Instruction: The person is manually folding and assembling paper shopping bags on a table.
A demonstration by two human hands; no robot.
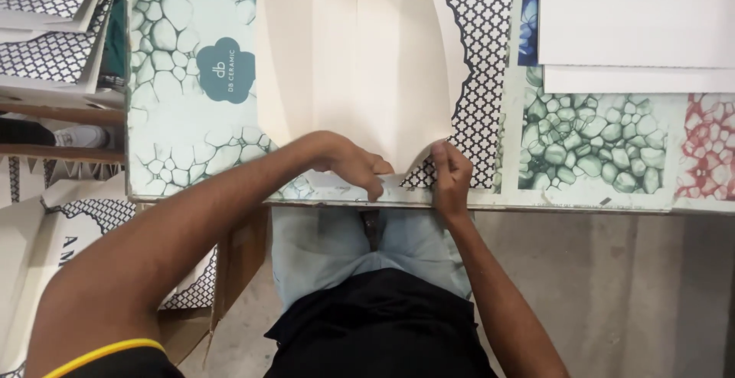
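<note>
The stack of flat patterned cartons (53,34) at far left is cut off by the frame, and the top of the cream card sheet (352,57) runs out of view. The left hand (354,162) pinches the sheet's near edge, fingers closed on it, and the right hand (450,175) clamps its corner. The sheet lies on a green-veined printed board (176,118) bearing a dark teal cloud-shaped label (225,70); white sheets (635,26) lie at right.

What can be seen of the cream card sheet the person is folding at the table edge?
The cream card sheet is plain, matte, stiff-looking board with a centre crease and side panels curving upward. It lies on the patterned table top, its far end cut off by the frame. The left hand presses its near edge; the right hand pinches the near right corner.
</note>
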